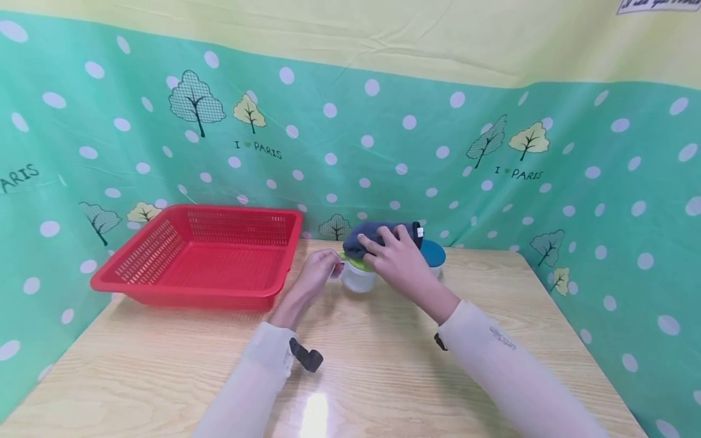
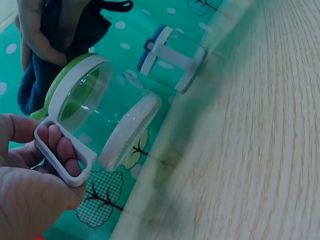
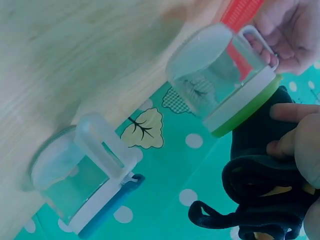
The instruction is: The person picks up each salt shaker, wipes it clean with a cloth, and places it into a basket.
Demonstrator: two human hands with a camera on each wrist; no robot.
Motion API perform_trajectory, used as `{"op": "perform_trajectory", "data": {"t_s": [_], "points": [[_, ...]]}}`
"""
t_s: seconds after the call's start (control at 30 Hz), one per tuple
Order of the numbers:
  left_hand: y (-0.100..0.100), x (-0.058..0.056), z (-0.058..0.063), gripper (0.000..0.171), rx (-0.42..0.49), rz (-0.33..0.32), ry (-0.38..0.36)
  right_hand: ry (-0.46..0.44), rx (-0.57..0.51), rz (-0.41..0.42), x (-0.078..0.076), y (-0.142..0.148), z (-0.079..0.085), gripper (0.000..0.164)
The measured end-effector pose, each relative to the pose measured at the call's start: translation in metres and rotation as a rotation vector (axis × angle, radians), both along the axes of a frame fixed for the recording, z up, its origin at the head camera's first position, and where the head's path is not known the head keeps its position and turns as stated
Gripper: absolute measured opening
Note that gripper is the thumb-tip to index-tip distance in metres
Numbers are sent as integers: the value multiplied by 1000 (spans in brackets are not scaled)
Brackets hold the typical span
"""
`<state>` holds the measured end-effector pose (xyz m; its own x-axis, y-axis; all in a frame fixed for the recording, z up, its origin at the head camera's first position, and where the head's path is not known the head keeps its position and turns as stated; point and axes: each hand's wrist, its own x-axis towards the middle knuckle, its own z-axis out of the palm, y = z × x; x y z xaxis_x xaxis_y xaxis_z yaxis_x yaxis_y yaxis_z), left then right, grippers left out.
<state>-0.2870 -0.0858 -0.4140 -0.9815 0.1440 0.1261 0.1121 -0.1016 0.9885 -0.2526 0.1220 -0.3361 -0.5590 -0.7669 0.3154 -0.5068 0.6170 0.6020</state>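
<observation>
A clear jar (image 1: 358,280) with a white base and a green lid (image 2: 70,82) stands near the back of the table. My left hand (image 1: 316,271) grips its white side handle (image 2: 82,160), with fingers passed through the loop. My right hand (image 1: 398,258) holds a dark blue folded cloth (image 1: 366,231) against the top of the green lid. A thin black loop hangs from the cloth in the right wrist view. Part of the lid is hidden under the cloth.
A second clear jar (image 3: 75,180) with a white handle and a blue lid (image 1: 432,252) stands just right of the first. On the left sits a large red plastic basket (image 1: 191,298). A green dotted curtain (image 1: 328,140) hangs behind the wooden table (image 1: 350,359).
</observation>
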Motion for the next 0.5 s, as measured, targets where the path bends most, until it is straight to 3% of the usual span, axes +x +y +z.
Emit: {"op": "perform_trajectory", "data": {"t_s": [0.23,0.5], "points": [[-2,1,3,20,16,-41,-10,-110,-59,-94,-12,8,5,31],[-5,3,8,20,60,-71,-35,-301,-433,-80,-21,30,5,34]]}}
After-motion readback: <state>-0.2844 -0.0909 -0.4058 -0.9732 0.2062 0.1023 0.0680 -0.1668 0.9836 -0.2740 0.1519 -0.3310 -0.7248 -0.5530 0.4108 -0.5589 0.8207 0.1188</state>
